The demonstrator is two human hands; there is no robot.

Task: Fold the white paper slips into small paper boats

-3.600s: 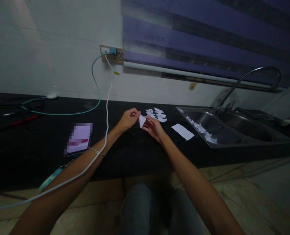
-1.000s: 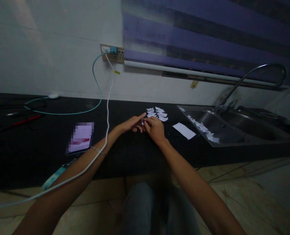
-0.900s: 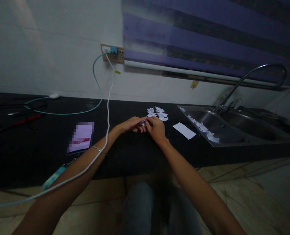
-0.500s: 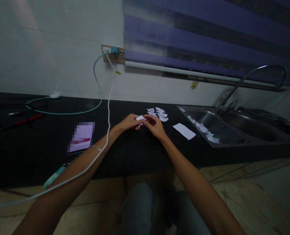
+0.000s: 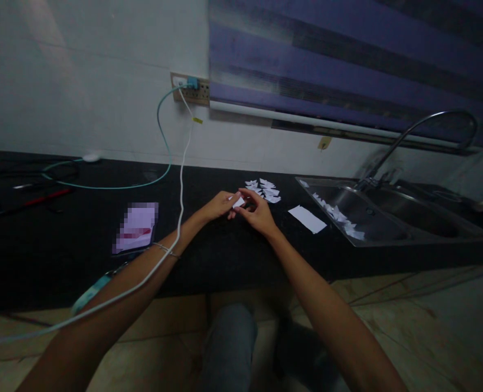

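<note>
Between my two hands is a small folded piece of white paper (image 5: pixel 239 202), held above the black countertop (image 5: pixel 225 261). My left hand (image 5: pixel 220 206) grips its left side, thumb on top. My right hand (image 5: pixel 260 211) pinches the right side with curled fingers; its fingertips partly cover the paper. Just beyond my right hand lies a group of small folded paper pieces (image 5: pixel 269 190). To the right of that hand rests a flat white paper sheet (image 5: pixel 307 219).
More folded pieces (image 5: pixel 337 213) line the left rim of the metal sink (image 5: pixel 388 231), with its curved faucet (image 5: pixel 416 124) behind. A phone (image 5: pixel 137 226) lies left. A white cable (image 5: pixel 181 185) hangs from the wall socket (image 5: pixel 200 90) and crosses over my left forearm.
The paper between my hands has been turned slightly, and my fingers have shifted on it; the left thumb now points higher. Everything on the counter stays where it was.
</note>
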